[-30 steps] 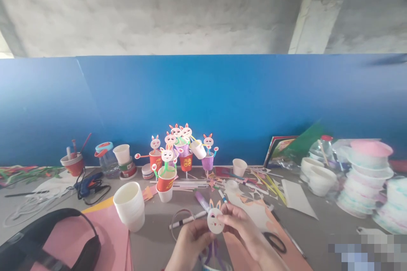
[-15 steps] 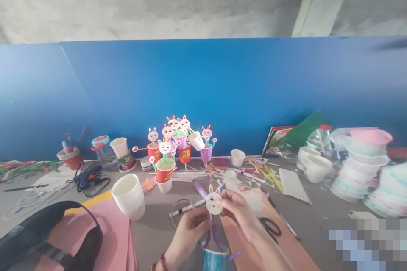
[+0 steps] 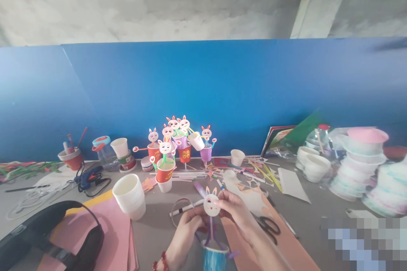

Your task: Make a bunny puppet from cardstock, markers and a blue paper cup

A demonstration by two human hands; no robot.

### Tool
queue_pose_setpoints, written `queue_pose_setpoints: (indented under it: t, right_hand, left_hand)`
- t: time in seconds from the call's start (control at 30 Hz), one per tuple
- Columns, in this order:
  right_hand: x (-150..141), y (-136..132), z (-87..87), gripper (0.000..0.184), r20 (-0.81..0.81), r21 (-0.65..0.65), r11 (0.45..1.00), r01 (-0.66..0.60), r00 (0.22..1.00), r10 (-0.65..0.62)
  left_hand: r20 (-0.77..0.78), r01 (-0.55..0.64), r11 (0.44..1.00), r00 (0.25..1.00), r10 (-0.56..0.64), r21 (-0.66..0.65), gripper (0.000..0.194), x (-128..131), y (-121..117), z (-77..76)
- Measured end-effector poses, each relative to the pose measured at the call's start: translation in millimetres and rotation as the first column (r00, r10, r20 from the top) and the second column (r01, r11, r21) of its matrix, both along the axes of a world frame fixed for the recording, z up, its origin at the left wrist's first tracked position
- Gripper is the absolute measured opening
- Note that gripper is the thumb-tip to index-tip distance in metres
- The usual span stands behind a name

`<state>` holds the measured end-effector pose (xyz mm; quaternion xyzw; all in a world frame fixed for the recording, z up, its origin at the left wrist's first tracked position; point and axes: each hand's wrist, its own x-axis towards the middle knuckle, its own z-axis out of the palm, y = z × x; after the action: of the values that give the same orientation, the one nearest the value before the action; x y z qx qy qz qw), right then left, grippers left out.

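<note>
A white paper rabbit head [image 3: 211,206] with pink ears is pinched at its right edge by my right hand [image 3: 237,211]. Below it, a thin stick [image 3: 211,228] and purple pipe cleaners [image 3: 216,237] run down into a blue-painted paper cup [image 3: 215,259]. My left hand [image 3: 191,225] is closed just left of the stick, its fingertips partly behind the rabbit head; what they grip is hidden. One purple end sticks out at the cup's right side.
Finished rabbit cups [image 3: 165,169] stand at the back. A stack of white cups [image 3: 129,197] sits left, beside pink paper [image 3: 111,220] and a black headset [image 3: 79,245]. Black-handled scissors [image 3: 270,229] lie on orange paper [image 3: 286,245] at right. Painted bowls [image 3: 359,165] are stacked farther right.
The rabbit head has shifted slightly left and down, with my right hand following. My left fingertips have moved from the front of the stick to partly behind the head.
</note>
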<state>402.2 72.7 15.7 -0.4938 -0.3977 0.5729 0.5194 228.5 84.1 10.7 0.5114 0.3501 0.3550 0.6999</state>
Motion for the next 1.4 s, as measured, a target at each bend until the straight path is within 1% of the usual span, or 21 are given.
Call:
queue_pose_setpoints:
  t: [0.13,0.33,0.5,0.83,1.07,1.4]
  right_hand:
    - [-0.5,-0.7,1.3,0.031,0.001,-0.005,1.0,0.011,1.0,-0.011]
    - [-0.1,1.8,-1.5,0.035,0.014,-0.01,1.0,0.025,1.0,-0.025]
    - [-0.5,1.9,-2.1,0.035,0.02,-0.008,1.0,0.025,1.0,-0.024]
    - [-1.0,0.4,-3.4,0.037,0.019,0.01,1.0,-0.005,1.0,0.005]
    - [0.1,0.9,-6.8,0.033,0.03,0.011,1.0,-0.017,0.999,0.016]
    - [-0.3,0.5,-6.7,0.03,0.039,0.012,1.0,-0.016,0.999,0.015]
  left_hand:
    - [0.004,0.0,1.0,1.0,0.0,0.028,0.038,-2.2,0.9,-0.4]
    - [0.004,-0.021,0.999,1.0,0.021,0.043,0.039,-3.3,-0.2,-2.2]
    - [-0.009,-0.015,0.998,1.0,0.015,0.065,0.036,-3.3,0.0,-2.0]
    - [-0.014,-0.016,0.999,1.0,0.017,0.051,0.036,-2.4,1.4,-4.5]
    - [-0.013,-0.039,0.999,0.999,0.04,0.032,0.035,-1.3,0.7,-1.3]
    - [-0.008,-0.032,0.999,0.999,0.032,0.024,0.035,-1.1,0.6,-2.8]
